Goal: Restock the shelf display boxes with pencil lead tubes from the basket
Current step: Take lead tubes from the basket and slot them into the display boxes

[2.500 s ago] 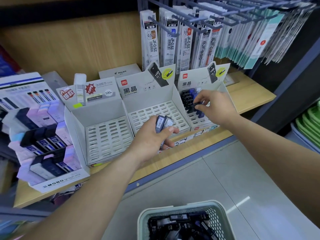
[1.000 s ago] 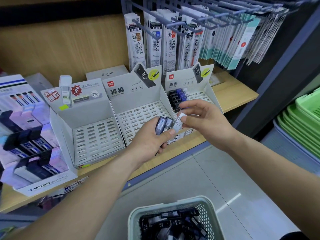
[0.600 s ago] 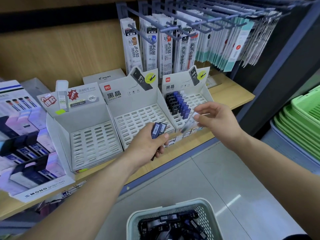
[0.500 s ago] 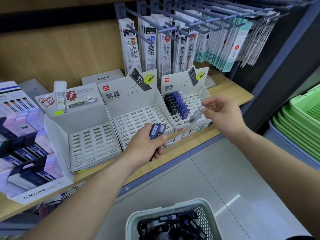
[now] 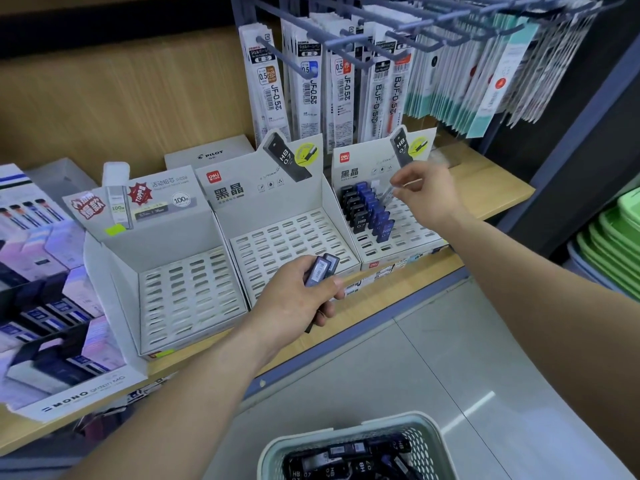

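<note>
Three grey slotted display boxes stand on the wooden shelf: a left box [image 5: 187,292], a middle box [image 5: 287,237] and a right box [image 5: 412,233]. Only the right box shows tubes: two short rows of black and blue lead tubes [image 5: 369,213] at its left side. My right hand [image 5: 427,194] hovers over that box and pinches a pale lead tube [image 5: 388,195], tilted, above the slots beside the blue row. My left hand [image 5: 299,294] grips two dark lead tubes [image 5: 322,270] in front of the middle box. A pale green basket [image 5: 360,433] at the bottom holds several tubes.
Refill packs hang on blue pegs [image 5: 329,81] above the boxes. A Mono eraser display [image 5: 52,306] fills the shelf's left end. A white Pilot box [image 5: 211,155] sits behind. Green baskets [image 5: 613,244] are stacked at the right. Grey floor tiles lie below the shelf edge.
My right hand took a pale tube from my left hand and carried it up and back over the right box. My left hand kept its two dark tubes and hardly moved.
</note>
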### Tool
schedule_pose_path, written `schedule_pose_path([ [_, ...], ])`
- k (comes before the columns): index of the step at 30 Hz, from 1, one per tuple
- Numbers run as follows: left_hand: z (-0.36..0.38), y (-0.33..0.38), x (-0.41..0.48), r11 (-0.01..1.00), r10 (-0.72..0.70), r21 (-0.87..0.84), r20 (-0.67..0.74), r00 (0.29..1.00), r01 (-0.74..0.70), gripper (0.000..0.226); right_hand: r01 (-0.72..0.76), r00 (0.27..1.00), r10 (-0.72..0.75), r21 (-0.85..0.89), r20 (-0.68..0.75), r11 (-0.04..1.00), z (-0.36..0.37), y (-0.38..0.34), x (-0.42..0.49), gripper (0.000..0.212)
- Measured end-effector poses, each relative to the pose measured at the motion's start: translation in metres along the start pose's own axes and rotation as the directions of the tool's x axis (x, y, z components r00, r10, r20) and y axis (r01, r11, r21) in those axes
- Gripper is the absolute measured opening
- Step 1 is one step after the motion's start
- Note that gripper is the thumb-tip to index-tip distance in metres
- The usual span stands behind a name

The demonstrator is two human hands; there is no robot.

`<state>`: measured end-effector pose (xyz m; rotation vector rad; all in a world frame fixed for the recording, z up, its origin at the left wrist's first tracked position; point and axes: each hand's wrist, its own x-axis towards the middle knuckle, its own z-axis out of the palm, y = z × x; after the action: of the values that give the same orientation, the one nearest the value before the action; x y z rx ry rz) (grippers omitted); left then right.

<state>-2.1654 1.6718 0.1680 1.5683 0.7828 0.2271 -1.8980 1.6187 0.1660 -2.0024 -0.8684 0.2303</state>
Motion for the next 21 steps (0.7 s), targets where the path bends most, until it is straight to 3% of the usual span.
schedule_pose_path([
  [12,-0.004,-0.005,0.003,0.998,-0.012,-0.067,-0.025,1.000,0.010,0.019,0.148,0.985,-0.119,-0.247,0.126,0.958,0.011,0.005,0.007,0.014],
  [18,-0.005,-0.003,0.001,0.995,-0.003,-0.096,-0.018,1.000,0.001,0.022,0.111,0.994,-0.110,-0.199,0.016,0.974,-0.005,-0.014,-0.014,0.015],
  [21,-0.003,0.001,-0.001,0.994,0.007,-0.112,-0.009,1.000,-0.008,0.025,0.104,0.991,-0.100,-0.034,0.085,0.994,-0.017,-0.044,-0.055,0.008],
])
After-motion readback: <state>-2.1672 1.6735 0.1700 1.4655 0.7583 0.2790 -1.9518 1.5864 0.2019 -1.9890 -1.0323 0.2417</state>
